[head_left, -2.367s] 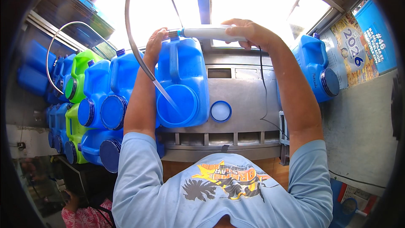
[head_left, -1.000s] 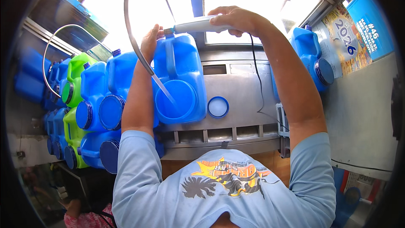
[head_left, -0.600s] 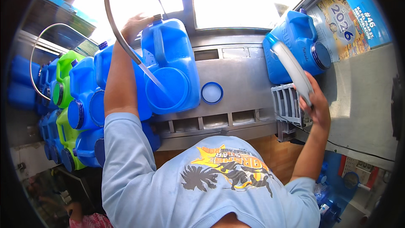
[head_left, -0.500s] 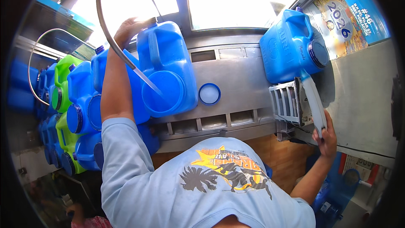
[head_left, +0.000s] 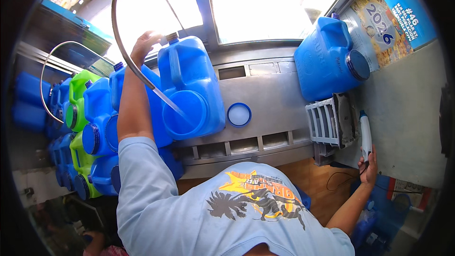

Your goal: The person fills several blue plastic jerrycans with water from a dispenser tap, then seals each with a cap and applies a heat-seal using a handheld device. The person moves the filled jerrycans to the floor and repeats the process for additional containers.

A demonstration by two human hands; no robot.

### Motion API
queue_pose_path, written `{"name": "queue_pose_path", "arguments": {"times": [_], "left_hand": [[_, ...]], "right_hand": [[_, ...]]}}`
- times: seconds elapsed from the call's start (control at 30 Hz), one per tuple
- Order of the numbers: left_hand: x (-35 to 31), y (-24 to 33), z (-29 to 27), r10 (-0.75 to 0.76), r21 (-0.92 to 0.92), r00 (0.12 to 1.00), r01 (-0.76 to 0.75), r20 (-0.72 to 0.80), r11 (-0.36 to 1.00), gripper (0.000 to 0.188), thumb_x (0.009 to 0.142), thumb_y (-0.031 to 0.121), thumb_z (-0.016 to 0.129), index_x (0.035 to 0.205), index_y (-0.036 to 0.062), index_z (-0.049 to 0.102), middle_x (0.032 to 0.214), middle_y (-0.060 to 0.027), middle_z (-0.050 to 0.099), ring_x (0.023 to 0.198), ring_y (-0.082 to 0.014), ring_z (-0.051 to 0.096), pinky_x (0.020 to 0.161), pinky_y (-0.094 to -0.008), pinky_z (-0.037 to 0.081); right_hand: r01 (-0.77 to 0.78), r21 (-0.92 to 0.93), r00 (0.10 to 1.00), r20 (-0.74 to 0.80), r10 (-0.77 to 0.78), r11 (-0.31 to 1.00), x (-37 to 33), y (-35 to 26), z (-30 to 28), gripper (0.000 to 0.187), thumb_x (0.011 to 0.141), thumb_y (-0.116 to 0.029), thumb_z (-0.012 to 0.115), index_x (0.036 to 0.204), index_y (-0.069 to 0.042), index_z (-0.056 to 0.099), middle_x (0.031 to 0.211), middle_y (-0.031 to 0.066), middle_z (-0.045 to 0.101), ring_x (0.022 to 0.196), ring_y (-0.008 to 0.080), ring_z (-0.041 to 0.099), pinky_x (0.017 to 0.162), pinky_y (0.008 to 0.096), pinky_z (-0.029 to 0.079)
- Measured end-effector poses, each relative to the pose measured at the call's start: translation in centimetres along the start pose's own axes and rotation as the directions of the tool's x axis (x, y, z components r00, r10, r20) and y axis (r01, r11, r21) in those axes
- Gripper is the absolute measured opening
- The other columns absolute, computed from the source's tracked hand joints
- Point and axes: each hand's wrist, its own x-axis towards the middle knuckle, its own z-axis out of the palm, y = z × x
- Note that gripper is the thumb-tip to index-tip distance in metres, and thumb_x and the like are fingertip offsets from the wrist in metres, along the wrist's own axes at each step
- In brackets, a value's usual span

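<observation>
Your right hand (head_left: 369, 167) is closed around the lower end of a white handheld tool (head_left: 365, 135), its blue tip upward, out past the counter's (head_left: 265, 92) right end. Your left hand (head_left: 143, 47) is raised near the far edge, fingers loosely bent, just beside the small cap (head_left: 172, 37) of the open blue jug (head_left: 204, 80); you cannot tell whether they touch. That jug stands toward the counter's left end, with a hose (head_left: 116, 28) running into its wide front mouth. Right of it lies a round blue-rimmed lid (head_left: 239, 114). A second blue jug (head_left: 317, 66), lidded, stands at the far right corner, behind a pale slatted rack (head_left: 327, 123).
</observation>
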Motion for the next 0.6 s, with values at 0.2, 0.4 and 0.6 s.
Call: {"name": "queue_pose_path", "arguments": {"times": [0.2, 0.4, 0.6], "left_hand": [[-0.6, -0.1, 1.5, 0.012, -0.045, 0.991, -0.006, 0.131, 0.999, 0.086, 0.085, 0.063, 0.074, 0.145, 0.0064, 0.052, 0.132, -0.0165, 0.064, 0.120, -0.0282, 0.061, 0.104, -0.0460, 0.048], [-1.1, 0.7, 1.6, -0.003, -0.171, 0.999, 0.011, 0.049, 0.985, 0.071, 0.090, 0.043, 0.078, 0.144, 0.0049, 0.052, 0.132, -0.0163, 0.064, 0.116, -0.0259, 0.063, 0.099, -0.0398, 0.051], [-2.0, 0.9, 1.9, -0.052, -0.062, 0.999, 0.053, 0.016, 0.997, 0.073, 0.088, 0.046, 0.079, 0.142, 0.0032, 0.054, 0.127, -0.0172, 0.067, 0.120, -0.0267, 0.063, 0.100, -0.0394, 0.051]], "right_hand": [[-0.019, 0.170, 1.000, -0.004, 0.020, 0.985, 5.0, 5.0, -1.0, 0.067, 0.099, -0.035, 0.067, 0.155, -0.013, 0.037, 0.125, 0.0117, 0.060, 0.079, 0.0117, 0.057, 0.063, 0.0251, 0.051], [-0.044, -0.064, 0.980, -0.196, 0.031, 0.997, 8.3, 8.7, -2.9, 0.062, 0.095, -0.035, 0.073, 0.147, -0.012, 0.048, 0.109, 0.0068, 0.062, 0.079, 0.0105, 0.058, 0.060, 0.0251, 0.050], [0.007, -0.839, 0.906, -0.224, -0.358, 0.544, 12.1, 10.6, -4.1, 0.058, 0.091, -0.033, 0.074, 0.136, -0.002, 0.057, 0.109, 0.0166, 0.069, 0.095, 0.0273, 0.067, 0.079, 0.0387, 0.053]]}}
